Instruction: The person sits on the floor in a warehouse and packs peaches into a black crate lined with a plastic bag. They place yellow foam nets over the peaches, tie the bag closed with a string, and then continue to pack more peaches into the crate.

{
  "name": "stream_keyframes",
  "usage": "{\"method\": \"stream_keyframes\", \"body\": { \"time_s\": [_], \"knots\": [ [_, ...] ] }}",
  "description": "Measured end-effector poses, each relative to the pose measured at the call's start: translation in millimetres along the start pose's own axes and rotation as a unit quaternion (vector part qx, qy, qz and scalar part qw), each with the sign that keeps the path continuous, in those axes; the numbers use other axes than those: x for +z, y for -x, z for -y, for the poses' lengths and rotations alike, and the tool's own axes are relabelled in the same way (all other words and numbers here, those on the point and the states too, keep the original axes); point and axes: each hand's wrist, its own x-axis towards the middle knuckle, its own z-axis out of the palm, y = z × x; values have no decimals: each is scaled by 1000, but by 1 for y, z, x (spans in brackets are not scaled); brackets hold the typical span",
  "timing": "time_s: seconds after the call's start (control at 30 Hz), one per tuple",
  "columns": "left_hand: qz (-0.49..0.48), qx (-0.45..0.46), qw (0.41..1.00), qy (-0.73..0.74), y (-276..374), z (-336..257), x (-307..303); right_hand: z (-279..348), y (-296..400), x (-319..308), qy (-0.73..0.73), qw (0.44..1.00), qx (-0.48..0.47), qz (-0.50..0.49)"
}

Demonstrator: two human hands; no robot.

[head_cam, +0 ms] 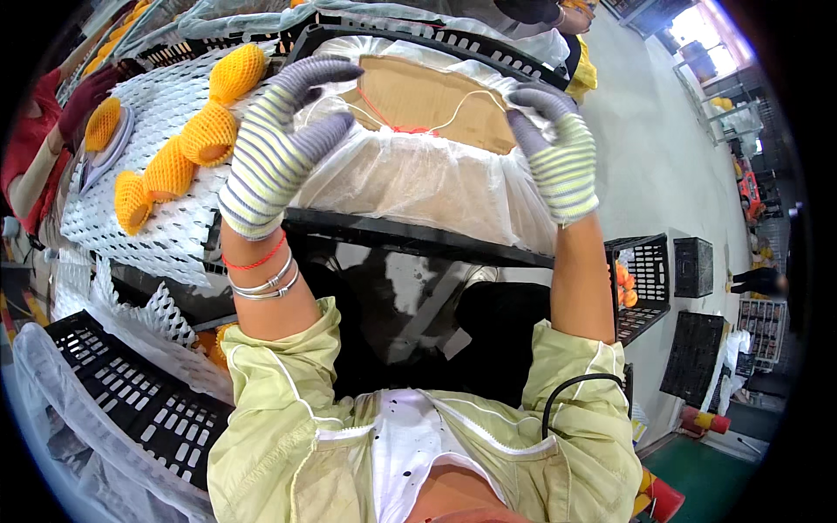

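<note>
Before me stands a black plastic crate [418, 236] lined with thin translucent plastic film [418, 176]. A brown cardboard sheet [425, 91] lies on top inside it. Red string [413, 129] and a thin white cord [461, 104] rest across the sheet's near edge. My left hand [281, 144], in a striped knit glove, hovers over the crate's left side with thumb and fingers wide apart. At the right side is my right hand [559, 147], gloved alike. The white cord runs up to its fingertips; whether they pinch it or the film is unclear.
Fruits in orange foam nets [209, 134] lie on white foam netting [176, 98] to the left, near a scale [108, 150]. Another person's gloved hand [85, 104] is there. Black crates [150, 405] [644, 281] stand at lower left and right.
</note>
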Motion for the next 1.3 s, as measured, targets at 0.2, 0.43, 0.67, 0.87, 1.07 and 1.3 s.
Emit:
{"method": "stream_keyframes", "body": {
  "time_s": [0.2,0.43,0.67,0.87,1.07,1.3],
  "knots": [
    [-36,-114,990,-68,-6,27,39,-25,19,70,-7,960,196,200],
    [39,-71,960,-267,-9,53,57,-36,26,88,56,967,120,219],
    [-19,-26,970,-240,-12,43,78,-38,24,84,-351,911,216,-19],
    [-4,-23,985,-170,-16,37,99,-33,31,78,-401,893,203,10],
    [-38,-47,995,-78,-13,62,97,-24,30,72,-409,888,208,30],
    [-68,-64,992,-90,-12,63,90,-27,31,73,-470,852,232,16]
  ]
}}
